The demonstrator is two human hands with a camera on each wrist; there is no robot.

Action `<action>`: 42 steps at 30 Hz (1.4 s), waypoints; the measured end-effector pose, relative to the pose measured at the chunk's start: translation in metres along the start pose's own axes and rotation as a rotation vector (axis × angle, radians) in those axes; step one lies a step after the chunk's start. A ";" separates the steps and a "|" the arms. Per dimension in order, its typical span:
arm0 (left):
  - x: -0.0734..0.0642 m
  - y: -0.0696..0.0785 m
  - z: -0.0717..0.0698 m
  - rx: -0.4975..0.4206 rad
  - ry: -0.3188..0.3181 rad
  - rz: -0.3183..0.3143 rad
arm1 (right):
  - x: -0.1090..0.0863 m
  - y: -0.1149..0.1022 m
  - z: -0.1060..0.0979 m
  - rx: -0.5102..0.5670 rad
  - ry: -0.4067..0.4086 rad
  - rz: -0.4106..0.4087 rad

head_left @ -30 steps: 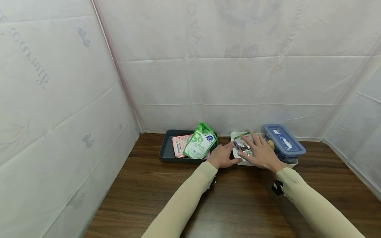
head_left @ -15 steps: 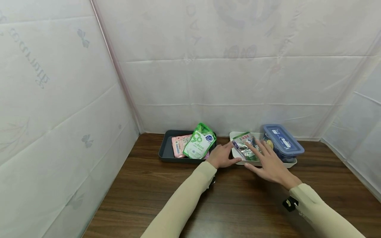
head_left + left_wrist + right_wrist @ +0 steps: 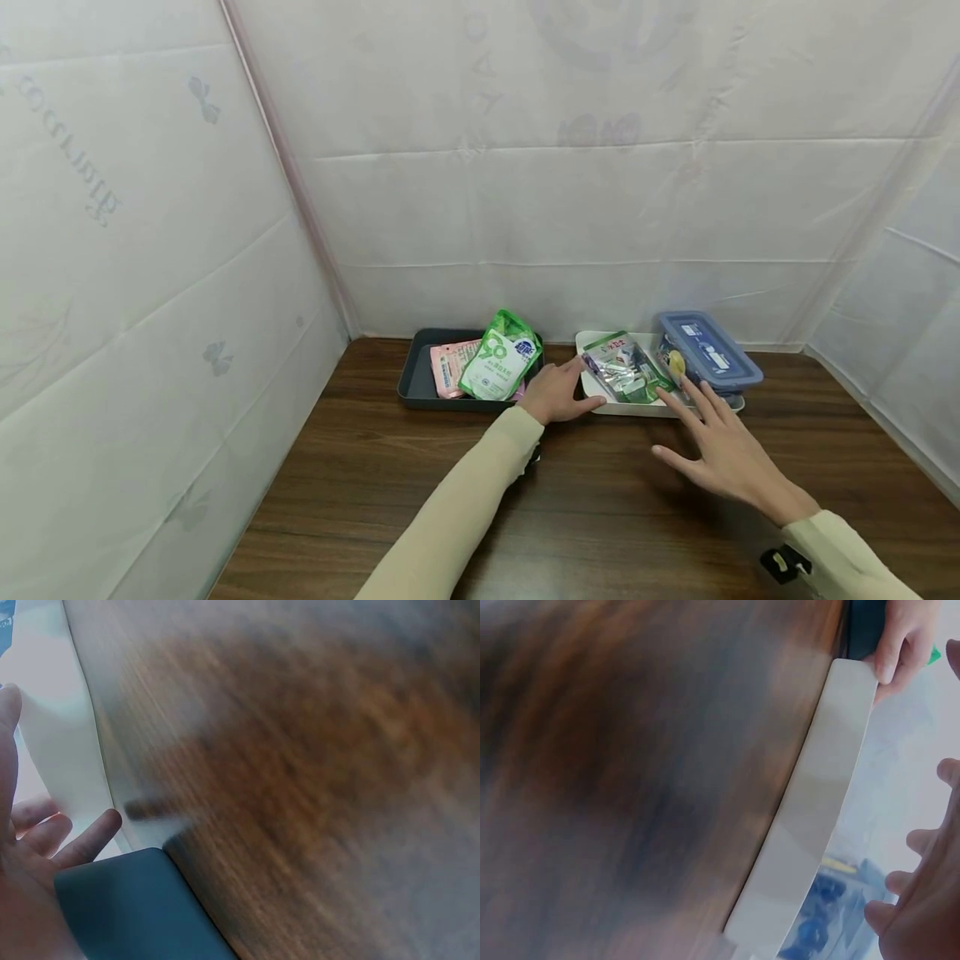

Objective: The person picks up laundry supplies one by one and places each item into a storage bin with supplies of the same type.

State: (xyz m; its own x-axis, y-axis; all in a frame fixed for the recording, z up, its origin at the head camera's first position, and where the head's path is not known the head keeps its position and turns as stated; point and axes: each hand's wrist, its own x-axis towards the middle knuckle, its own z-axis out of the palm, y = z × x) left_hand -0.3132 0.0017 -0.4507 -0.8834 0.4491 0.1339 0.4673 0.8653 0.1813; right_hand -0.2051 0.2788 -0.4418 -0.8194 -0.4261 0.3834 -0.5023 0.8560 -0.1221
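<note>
My left hand (image 3: 558, 393) rests at the near left corner of a white tray (image 3: 633, 410), thumb and fingers spread loosely. In the right wrist view its thumb lies right at the corner of the tray's rim. To the right, my right hand (image 3: 727, 462) hovers with fingers spread, fingertips close to the tray's front edge and holding nothing. A silver and green packet (image 3: 626, 371) lies in the tray's left part. Beside it stands a clear box with a blue lid (image 3: 708, 346), tilted at the right end. A small yellow patch (image 3: 676, 363) shows at the box's left side.
A dark grey tray (image 3: 417, 379) stands left of the white one. In it lie a pink packet (image 3: 448, 371) and a green and white pouch (image 3: 498, 362). The wooden table (image 3: 390, 500) meets pale sheet walls (image 3: 480, 208) at the back and sides.
My right hand has drawn back from over the packet, moving right and toward me, which uncovers the packet. The left hand stays at the tray corner.
</note>
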 end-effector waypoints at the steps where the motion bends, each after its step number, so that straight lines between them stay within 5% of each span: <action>1: 0.000 0.000 0.000 0.002 0.000 0.002 | -0.004 0.001 -0.001 -0.004 0.007 -0.002; 12: -0.002 -0.003 -0.001 -0.008 -0.001 0.005 | -0.042 0.013 -0.005 0.010 0.014 0.050; 27: -0.008 -0.007 -0.011 0.012 0.004 0.068 | -0.055 0.017 -0.005 0.001 0.041 0.081; 34: -0.032 -0.025 -0.038 -0.008 0.167 0.094 | -0.054 0.017 -0.005 -0.003 0.048 0.115; 42: -0.083 -0.055 -0.062 0.014 0.273 0.009 | -0.047 0.015 -0.009 -0.025 0.022 0.178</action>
State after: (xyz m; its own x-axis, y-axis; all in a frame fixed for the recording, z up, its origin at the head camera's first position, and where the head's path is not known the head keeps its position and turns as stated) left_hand -0.2629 -0.0968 -0.4112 -0.8366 0.3814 0.3932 0.4726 0.8656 0.1658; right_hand -0.1714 0.3144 -0.4531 -0.8884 -0.2608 0.3778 -0.3424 0.9246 -0.1668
